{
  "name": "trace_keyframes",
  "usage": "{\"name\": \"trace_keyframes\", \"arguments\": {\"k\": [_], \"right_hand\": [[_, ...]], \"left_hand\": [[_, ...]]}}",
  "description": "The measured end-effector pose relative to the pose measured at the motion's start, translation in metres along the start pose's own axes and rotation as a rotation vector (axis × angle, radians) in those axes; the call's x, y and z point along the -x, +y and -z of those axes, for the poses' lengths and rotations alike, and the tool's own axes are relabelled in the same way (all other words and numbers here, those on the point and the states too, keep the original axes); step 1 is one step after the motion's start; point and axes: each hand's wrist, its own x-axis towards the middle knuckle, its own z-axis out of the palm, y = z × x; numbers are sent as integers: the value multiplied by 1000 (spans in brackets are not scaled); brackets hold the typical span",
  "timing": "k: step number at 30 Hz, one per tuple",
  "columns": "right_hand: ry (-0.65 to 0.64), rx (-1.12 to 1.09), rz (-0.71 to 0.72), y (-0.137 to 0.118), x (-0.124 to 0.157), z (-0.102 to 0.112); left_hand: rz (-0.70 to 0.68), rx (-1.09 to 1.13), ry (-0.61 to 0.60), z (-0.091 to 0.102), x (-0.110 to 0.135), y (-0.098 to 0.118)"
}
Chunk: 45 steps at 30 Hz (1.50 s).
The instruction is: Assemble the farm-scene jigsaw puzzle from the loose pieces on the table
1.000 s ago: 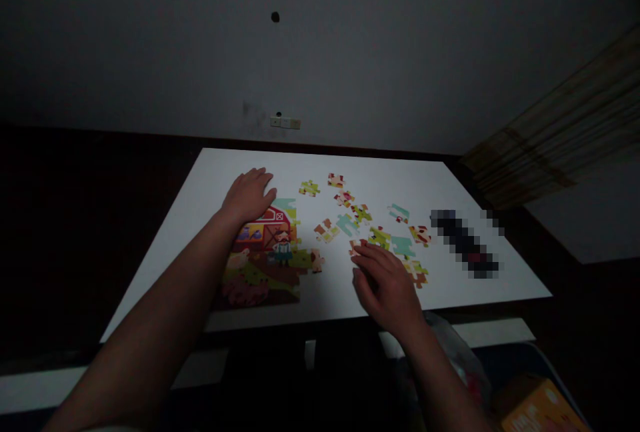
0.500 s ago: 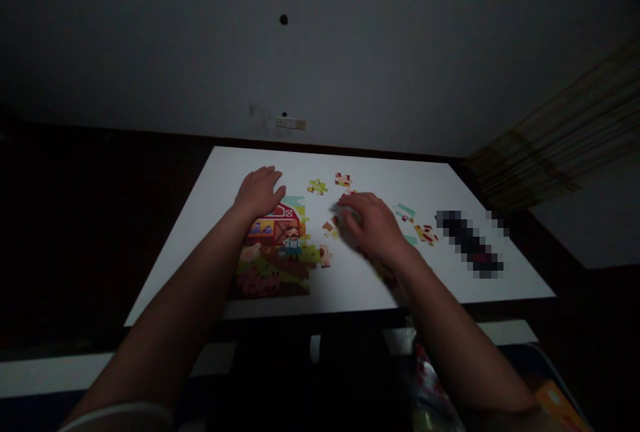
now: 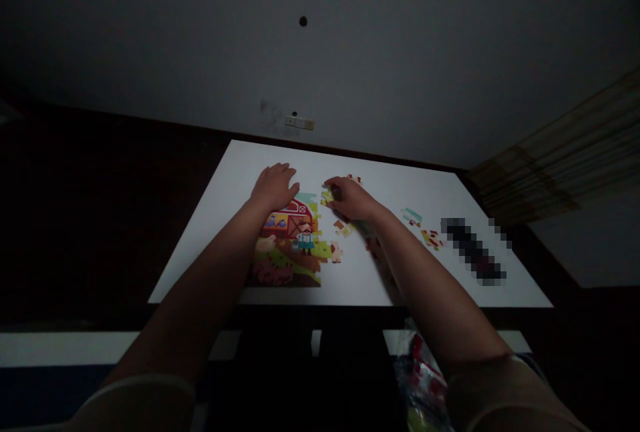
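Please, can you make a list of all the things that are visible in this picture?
table top: 1, white, under the puzzle and pieces
jigsaw puzzle: 1, multicoloured with red barn, left part of table top
loose pieces: several, exact count hidden, multicoloured, right of puzzle
dark object: 1, pixelated, kind unclear, right part of table top
wall plate: 1, pale, on wall behind table
curtain: 1, brownish, far right
plastic bag: 1, red and white, below table's near edge
left hand: 1, flat on puzzle's top edge
right hand: 1, fingers at a yellow-green piece beside puzzle
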Motion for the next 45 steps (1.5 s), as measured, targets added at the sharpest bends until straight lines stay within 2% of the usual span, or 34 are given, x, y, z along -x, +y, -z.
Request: {"name": "trace_keyframes", "arguments": {"k": [2,4,8,12,17,20,25,30,37,45], "right_hand": [[45,-146,21,-3,9,1],[57,-333,-19,-7,18,0],[-38,-622,-190,-16,31,-5],[-63,-638,-244,-21,39,-13],[-36,-701,-168,-12,43,-22],[-23,-717,-171,-2,44,-21],[31,-633,-244,8,46,-8],[12,-585,-153,-2,38,-10],[-3,-185,-152,-16,24,-18],[31,-28,-173,-28,28,-16]], "left_hand": [[-8,9,6,1,0,0],[-10,12,7,2,0,0],[11,16,-7,4,1,2],[9,16,2,5,1,3],[2,22,5,4,0,2],[6,19,7,4,0,2],[10,14,-6,6,1,3],[4,24,10,6,0,3],[14,32,14,5,1,3],[5,42,17,3,0,2]]}}
